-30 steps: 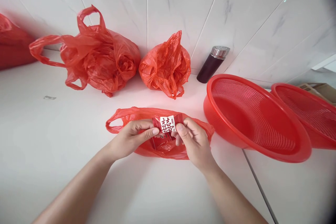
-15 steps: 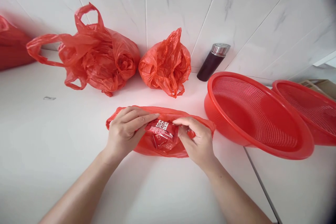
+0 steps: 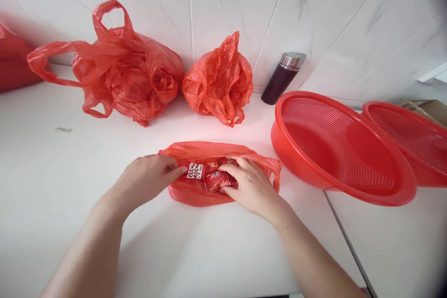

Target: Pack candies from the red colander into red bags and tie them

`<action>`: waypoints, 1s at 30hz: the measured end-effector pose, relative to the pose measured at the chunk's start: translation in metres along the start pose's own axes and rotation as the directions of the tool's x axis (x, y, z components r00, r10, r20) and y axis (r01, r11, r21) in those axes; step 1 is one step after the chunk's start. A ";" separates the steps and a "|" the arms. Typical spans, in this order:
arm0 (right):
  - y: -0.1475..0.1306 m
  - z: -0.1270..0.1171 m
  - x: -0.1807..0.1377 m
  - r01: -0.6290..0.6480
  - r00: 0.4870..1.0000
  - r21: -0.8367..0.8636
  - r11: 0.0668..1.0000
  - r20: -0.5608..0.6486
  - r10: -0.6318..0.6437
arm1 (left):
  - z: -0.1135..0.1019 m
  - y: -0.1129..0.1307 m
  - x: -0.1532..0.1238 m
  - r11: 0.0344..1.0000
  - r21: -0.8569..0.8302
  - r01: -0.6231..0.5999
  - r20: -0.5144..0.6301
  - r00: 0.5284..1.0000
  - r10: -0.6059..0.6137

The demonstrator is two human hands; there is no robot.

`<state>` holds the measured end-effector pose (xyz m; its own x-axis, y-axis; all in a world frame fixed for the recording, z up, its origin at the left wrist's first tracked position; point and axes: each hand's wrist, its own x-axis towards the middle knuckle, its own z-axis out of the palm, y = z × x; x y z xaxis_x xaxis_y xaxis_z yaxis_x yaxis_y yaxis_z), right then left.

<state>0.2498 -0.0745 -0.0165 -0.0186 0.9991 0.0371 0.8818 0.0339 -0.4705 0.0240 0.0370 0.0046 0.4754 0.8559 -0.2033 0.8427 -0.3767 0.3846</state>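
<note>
An open red plastic bag lies on the white tabletop in front of me, with small shiny red packets inside. One packet carries a white label with dark print; the thumb of my left hand is at its left end, the other fingers curled at the bag's left rim. My right hand reaches into the bag from the right. Its thumb and fingers close around another red packet with light lettering. Part of the packets is hidden under my right fingers.
Two bunched red plastic bags, a larger bag and a smaller bag, stand along the tiled wall. A dark bottle with a silver lid is beside them. Red perforated baskets stand at right. A small scrap lies at left.
My left hand has moved left and down, away from the middle of the bag. The labelled packet has shifted left, and my right hand is now over other packets.
</note>
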 end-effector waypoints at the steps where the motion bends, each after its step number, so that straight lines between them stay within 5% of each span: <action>1: -0.001 -0.002 0.000 0.009 1.000 0.049 0.999 -0.022 -0.008 | 0.000 0.004 -0.001 1.000 -0.006 -0.003 -0.084 0.996 0.003; 4: -0.005 -0.010 0.000 0.059 0.993 0.274 0.960 -0.114 -0.028 | 0.002 0.015 -0.004 0.981 -0.051 -0.188 -0.243 0.955 0.170; 8: -0.008 -0.019 0.000 -0.011 0.991 0.634 0.773 -0.096 0.093 | 0.013 0.017 -0.001 0.912 -0.019 -0.411 -0.091 0.909 0.407; 12: -0.003 -0.016 0.003 -0.127 0.987 0.893 0.432 0.072 0.140 | 0.017 0.009 0.005 0.947 0.009 -0.320 -0.067 0.945 0.320; 15: 0.000 -0.015 0.004 -0.147 0.983 0.927 0.345 0.096 0.158 | 0.013 0.010 0.004 0.966 -0.132 -0.224 -0.163 0.966 0.201; 18: -0.002 -0.016 0.004 -0.155 0.979 0.899 0.409 0.085 0.183 | 0.010 0.018 0.001 0.857 -0.455 -0.243 -0.183 0.967 0.178; 24: -0.009 -0.015 -0.001 -0.084 0.994 0.778 0.623 0.021 0.108 | 0.019 0.035 -0.003 0.515 -0.835 -0.197 0.037 0.912 0.408; 30: -0.009 -0.007 0.001 0.158 0.985 0.472 0.867 -0.141 -0.102 | 0.013 0.028 0.001 0.489 -0.860 -0.147 -0.004 0.959 0.282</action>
<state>0.2456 -0.0741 -0.0060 -0.0418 0.9770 0.2092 0.5396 0.1983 -0.8182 0.0518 0.0226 0.0033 0.6927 0.7164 -0.0829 0.1249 -0.0059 0.9922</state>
